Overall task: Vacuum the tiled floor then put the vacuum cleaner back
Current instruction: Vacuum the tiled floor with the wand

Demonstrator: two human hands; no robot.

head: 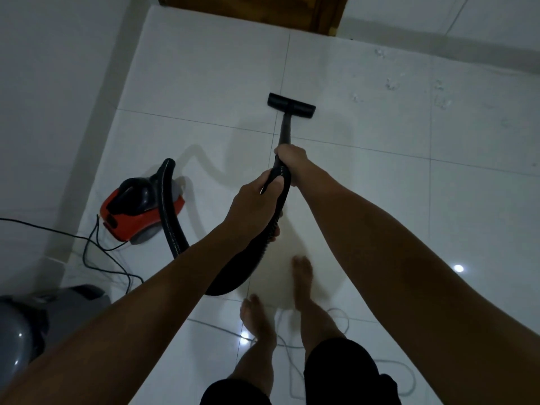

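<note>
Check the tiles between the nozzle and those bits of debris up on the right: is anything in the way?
Nothing visible. The nozzle sits on bare tile, and the floor from it to the debris shows only grout lines. The vacuum and its black cord lie behind on the left, the white cable by the feet.

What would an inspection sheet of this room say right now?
Surface: white tiled floor, glossy; small debris bits far right.
Job's things: nozzle flat on floor; red vacuum at left; hose loops to wand.
Clutter: grey bin lower left.
Hands: left hand grips hose end; right hand grips wand.
Cables: black cord by vacuum; white cord around bare feet.
Surroundings: wooden door ahead.
</note>
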